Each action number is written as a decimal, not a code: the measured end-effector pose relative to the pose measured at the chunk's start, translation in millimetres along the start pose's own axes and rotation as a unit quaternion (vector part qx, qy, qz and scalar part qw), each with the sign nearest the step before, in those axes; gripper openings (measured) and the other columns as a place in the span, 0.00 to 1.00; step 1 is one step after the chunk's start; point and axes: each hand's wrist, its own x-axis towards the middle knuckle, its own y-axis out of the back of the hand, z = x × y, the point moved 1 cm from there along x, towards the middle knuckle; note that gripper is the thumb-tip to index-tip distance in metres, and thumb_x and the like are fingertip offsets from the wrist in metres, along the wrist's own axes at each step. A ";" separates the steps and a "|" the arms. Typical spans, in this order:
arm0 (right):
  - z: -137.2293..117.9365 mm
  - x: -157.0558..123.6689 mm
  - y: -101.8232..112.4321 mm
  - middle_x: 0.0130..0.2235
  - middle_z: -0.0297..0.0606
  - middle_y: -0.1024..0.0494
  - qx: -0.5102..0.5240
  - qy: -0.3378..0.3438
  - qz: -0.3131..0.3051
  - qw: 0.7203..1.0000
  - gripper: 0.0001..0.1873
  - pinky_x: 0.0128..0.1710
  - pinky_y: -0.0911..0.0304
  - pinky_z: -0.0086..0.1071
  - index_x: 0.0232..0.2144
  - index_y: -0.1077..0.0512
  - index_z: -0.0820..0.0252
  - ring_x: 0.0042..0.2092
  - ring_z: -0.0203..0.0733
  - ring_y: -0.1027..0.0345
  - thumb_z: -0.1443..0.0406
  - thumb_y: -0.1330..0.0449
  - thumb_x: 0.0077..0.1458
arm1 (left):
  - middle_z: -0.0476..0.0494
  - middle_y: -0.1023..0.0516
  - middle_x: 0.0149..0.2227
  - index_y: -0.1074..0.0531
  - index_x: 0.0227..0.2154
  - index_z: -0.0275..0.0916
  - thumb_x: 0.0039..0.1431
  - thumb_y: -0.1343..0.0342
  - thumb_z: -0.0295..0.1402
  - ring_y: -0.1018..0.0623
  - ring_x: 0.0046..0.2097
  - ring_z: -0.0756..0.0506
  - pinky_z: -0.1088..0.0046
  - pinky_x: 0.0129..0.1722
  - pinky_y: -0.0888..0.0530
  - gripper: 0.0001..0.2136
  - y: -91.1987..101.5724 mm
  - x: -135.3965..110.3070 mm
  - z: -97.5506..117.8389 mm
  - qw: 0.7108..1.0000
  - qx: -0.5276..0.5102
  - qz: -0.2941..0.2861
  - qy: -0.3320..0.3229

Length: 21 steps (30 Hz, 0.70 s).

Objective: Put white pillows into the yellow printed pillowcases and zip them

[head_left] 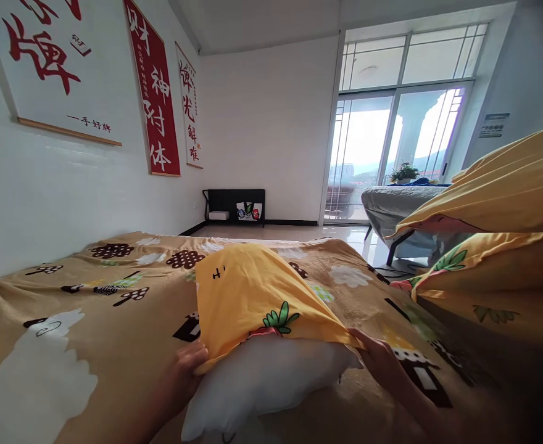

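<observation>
A yellow pillowcase (253,287) with a green-leaf print covers the far part of a white pillow (262,382), whose near part sticks out of the open end. My left hand (192,359) is closed on the left corner of the pillowcase opening. At the right corner, my right hand (368,348) grips the same hem, fingers partly hidden by the cloth. Both lie on a tan patterned blanket (128,345) spread over the bed.
More yellow printed fabric (498,185) rises close on the right. Behind it stands a table with a grey cover (392,200) and a potted plant (405,172). A low black shelf (234,198) is by the far wall. Lettered scrolls (153,92) hang on the left wall.
</observation>
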 end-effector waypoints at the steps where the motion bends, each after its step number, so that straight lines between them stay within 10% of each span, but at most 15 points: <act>1: -0.5 0.3 0.4 0.34 0.39 0.17 -0.002 0.002 0.000 1.000 0.21 0.29 0.30 0.28 0.39 0.22 0.56 0.32 0.43 0.22 0.67 0.52 0.50 | 0.52 0.35 0.19 0.40 0.18 0.37 0.64 0.51 0.31 0.34 0.22 0.54 0.82 0.22 0.39 0.17 -0.4 -0.2 0.0 1.000 0.000 -0.002 0.000; 21: -16.8 -0.5 6.2 0.33 0.43 0.17 0.024 -0.024 -0.010 0.999 0.19 0.27 0.29 0.31 0.36 0.21 0.56 0.29 0.45 0.23 0.62 0.51 0.50 | 0.50 0.32 0.19 0.39 0.17 0.38 0.62 0.49 0.31 0.32 0.22 0.53 0.79 0.22 0.38 0.17 -9.9 -6.4 0.8 0.998 -0.054 0.003 0.034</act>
